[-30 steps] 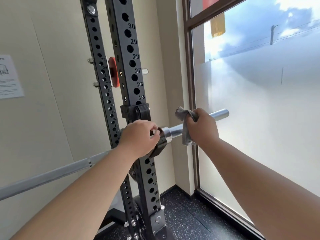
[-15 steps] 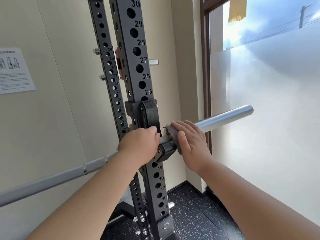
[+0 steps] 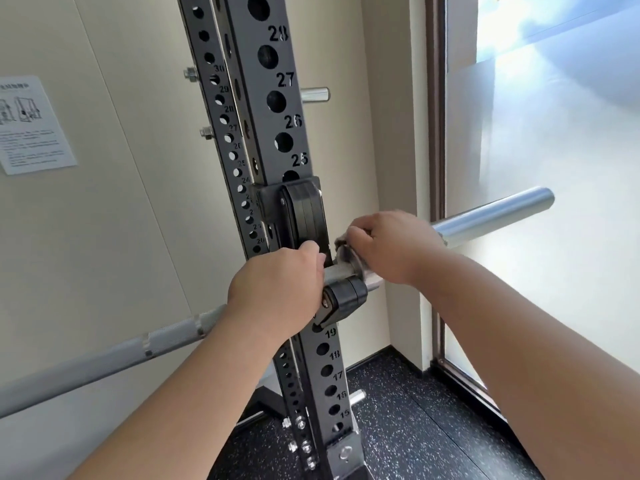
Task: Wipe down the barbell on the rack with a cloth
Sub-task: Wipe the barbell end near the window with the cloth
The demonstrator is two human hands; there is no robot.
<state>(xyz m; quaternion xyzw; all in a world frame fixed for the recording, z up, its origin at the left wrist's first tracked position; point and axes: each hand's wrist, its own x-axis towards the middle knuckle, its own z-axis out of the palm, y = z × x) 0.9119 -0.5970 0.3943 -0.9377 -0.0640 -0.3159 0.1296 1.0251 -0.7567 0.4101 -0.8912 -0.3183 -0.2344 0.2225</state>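
Observation:
A steel barbell (image 3: 491,214) lies across the black J-hook (image 3: 341,301) of the dark rack upright (image 3: 273,109), its sleeve pointing right toward the window and its shaft running down to the left. My left hand (image 3: 277,289) grips the shaft just left of the hook. My right hand (image 3: 391,247) grips a grey cloth (image 3: 343,254) bunched round the bar at the collar, right beside the hook. Most of the cloth is hidden under my fingers.
A second perforated post (image 3: 221,109) stands behind the upright. A steel peg (image 3: 315,94) juts from the rack above. A frosted window (image 3: 554,168) fills the right side. A paper notice (image 3: 31,124) hangs on the wall, and speckled black flooring (image 3: 415,427) lies below.
My right hand slid the cloth left along the sleeve to the collar and curled round it. The view has moved closer and lower. My left hand stayed on the shaft.

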